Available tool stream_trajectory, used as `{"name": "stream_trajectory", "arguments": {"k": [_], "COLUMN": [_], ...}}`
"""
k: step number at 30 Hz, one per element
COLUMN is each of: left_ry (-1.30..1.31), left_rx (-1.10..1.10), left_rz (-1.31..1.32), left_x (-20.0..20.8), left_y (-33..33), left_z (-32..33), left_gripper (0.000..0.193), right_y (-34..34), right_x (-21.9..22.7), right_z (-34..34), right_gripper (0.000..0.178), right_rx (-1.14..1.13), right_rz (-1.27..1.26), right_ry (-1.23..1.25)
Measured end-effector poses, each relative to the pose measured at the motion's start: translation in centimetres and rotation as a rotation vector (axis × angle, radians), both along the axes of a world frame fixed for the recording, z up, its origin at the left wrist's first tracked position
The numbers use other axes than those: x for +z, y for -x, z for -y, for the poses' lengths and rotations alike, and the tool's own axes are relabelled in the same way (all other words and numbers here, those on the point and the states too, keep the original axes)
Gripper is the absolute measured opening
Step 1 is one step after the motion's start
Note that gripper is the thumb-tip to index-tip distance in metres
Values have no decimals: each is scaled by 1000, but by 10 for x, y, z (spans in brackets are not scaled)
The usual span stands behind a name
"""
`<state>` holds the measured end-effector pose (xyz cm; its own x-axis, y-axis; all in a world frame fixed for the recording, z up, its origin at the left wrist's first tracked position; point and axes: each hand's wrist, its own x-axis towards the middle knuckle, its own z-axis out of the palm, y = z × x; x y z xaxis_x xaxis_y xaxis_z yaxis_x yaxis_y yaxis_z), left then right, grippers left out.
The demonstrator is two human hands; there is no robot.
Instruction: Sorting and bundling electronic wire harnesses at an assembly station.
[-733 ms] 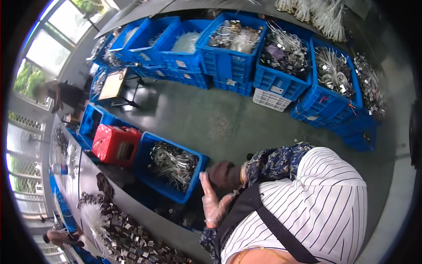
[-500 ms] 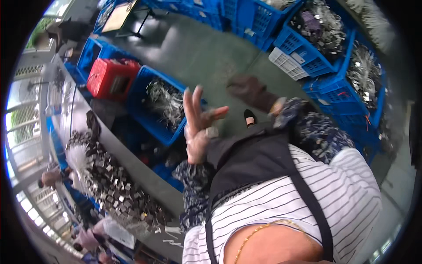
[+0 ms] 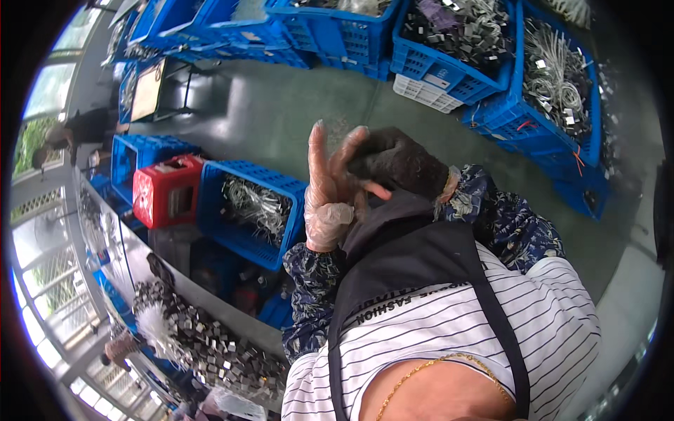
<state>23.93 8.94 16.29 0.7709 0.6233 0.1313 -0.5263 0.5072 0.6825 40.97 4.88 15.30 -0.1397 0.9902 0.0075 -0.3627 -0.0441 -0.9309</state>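
Nearest are the striped shirt and black apron, with dark lettering beside the apron's upper edge; it is plain enough to read, but its words are left out here. Just beyond, the left hand wears a clear glove, its long axis running from the wrist away from the body, fingers up and spread wide, holding nothing visible. The right hand, in a dark glove, lies just right of those fingers and comes in across that axis; its curled fingertips overlap them in view, and whether they pinch the clear film or merely touch cannot be told. Of the two, the right hand is the one placed at the clear glove's finger end. Left of the hands, well apart, a blue crate holds tangled wires, near a bench heaped with dark pieces; a red box adjoins the crate. Farthest, stacked crates carry pale labels, too small to read.
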Motion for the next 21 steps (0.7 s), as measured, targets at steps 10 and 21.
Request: {"name": "stream_trajectory", "arguments": {"k": [10, 21], "left_ry": [51, 33], "left_rx": [-118, -190], "left_rz": [-138, -383], "left_x": [-17, 7], "left_y": [-72, -168], "left_z": [-82, -186], "left_gripper": [91, 88], "right_y": [-76, -152], "right_x": [-25, 8], "right_z": [-27, -109], "right_gripper": [5, 12], "right_rx": [-562, -554], "right_rz": [64, 467], "right_ry": [254, 308]}}
